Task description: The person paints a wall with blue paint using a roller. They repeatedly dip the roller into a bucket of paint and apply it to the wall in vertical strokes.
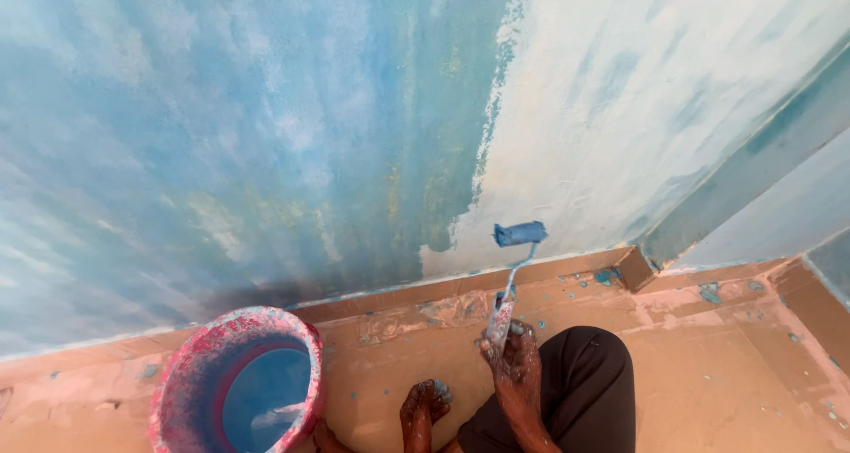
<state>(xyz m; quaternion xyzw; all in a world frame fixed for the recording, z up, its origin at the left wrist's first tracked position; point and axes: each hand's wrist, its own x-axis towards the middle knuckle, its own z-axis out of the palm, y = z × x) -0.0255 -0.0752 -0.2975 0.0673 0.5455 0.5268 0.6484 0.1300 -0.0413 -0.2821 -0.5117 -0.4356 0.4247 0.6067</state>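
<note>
The right hand (513,356) was clamped around the handle of a small paint roller (519,233), fingers curled tight, paint-smeared. The roller's blue sleeve lay against the wall (266,134) low down, just above the skirting tiles (460,286), at the ragged edge where blue paint met the bare whitish patch to the right. The left hand (425,404) hung loose and empty, fingers slightly apart and bent, near the red-stained bucket (186,364) of blue paint at the near left. A dark-trousered knee (589,373) sat just right of the hands. Open tiled floor (735,373) stretched right toward the corner.
</note>
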